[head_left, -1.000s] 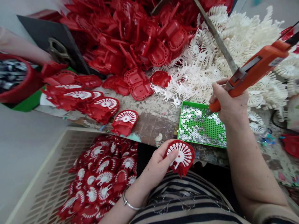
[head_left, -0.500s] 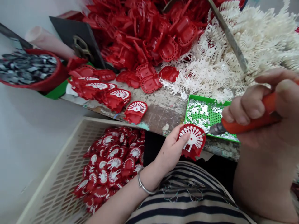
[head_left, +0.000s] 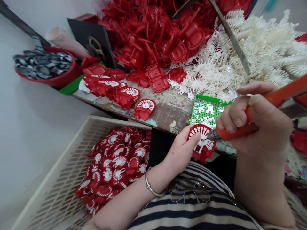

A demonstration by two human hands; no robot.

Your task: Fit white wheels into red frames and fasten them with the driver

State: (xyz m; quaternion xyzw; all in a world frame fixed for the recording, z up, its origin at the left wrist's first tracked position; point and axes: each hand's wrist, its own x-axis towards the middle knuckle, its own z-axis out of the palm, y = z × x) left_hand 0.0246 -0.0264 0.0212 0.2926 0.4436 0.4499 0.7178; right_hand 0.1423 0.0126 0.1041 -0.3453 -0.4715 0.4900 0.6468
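Observation:
My left hand [head_left: 181,150] pinches a red plastic piece [head_left: 202,156] by its left edge, thumb on top. A white fan-shaped part [head_left: 200,138] lies on that piece. My right hand [head_left: 254,121] is wrapped round an orange electric screwdriver [head_left: 236,131], whose dark tip reaches over the middle of the white part; whether it touches cannot be made out. Just behind the held piece is a green tray [head_left: 194,110] with many small silvery bits, partly hidden by my right hand.
Red parts [head_left: 153,35] and white fan parts [head_left: 259,48] are heaped at the back. Assembled pieces [head_left: 144,108] lie on the worktable [head_left: 168,116]. A cream crate [head_left: 59,166] of such pieces stands lower left. A red bowl [head_left: 56,81] holds metal parts.
The screwdriver tip has moved from the held piece's right edge, by the tray, to over its middle. My right hand has shifted left. The whole view has turned slightly.

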